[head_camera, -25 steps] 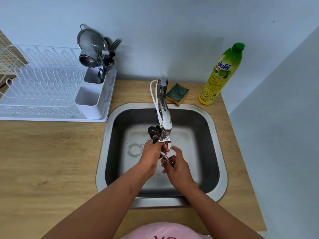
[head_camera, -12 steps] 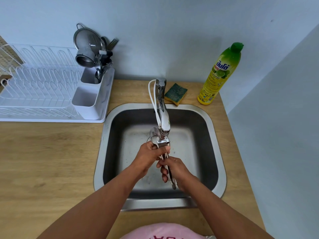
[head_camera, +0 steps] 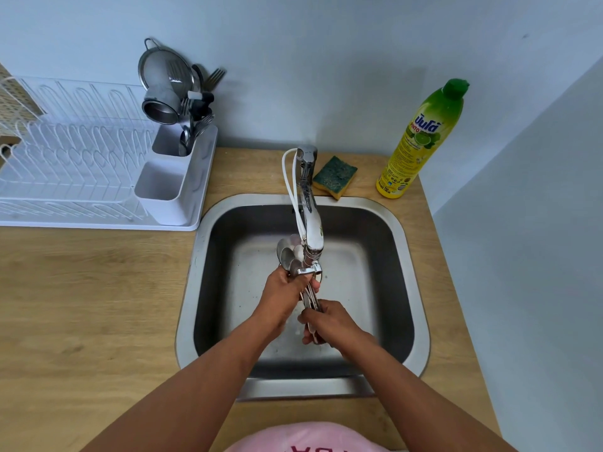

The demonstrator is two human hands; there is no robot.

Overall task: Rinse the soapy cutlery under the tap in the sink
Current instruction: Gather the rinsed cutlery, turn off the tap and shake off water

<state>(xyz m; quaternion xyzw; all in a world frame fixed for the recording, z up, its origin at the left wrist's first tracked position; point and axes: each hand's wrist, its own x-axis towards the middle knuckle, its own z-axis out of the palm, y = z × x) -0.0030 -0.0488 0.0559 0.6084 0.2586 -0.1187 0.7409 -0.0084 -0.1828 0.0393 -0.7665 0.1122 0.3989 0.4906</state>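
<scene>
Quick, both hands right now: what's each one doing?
Left hand: closed around the bundle of spoons, near the bowl ends, under the tap.
Right hand: closed on the same bundle's handle ends.

A bundle of steel spoons (head_camera: 288,256) is lying tilted above the sink (head_camera: 414,288) basin, bowls pointing to 11 o'clock, just under the tap (head_camera: 311,230) spout, handles pointing to 5 o'clock.

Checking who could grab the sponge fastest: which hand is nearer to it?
Left, narrowly. The left hand grips the spoons under the tap, below-left of the sponge; the right hand holds their handles lower, closer to the person.
</scene>
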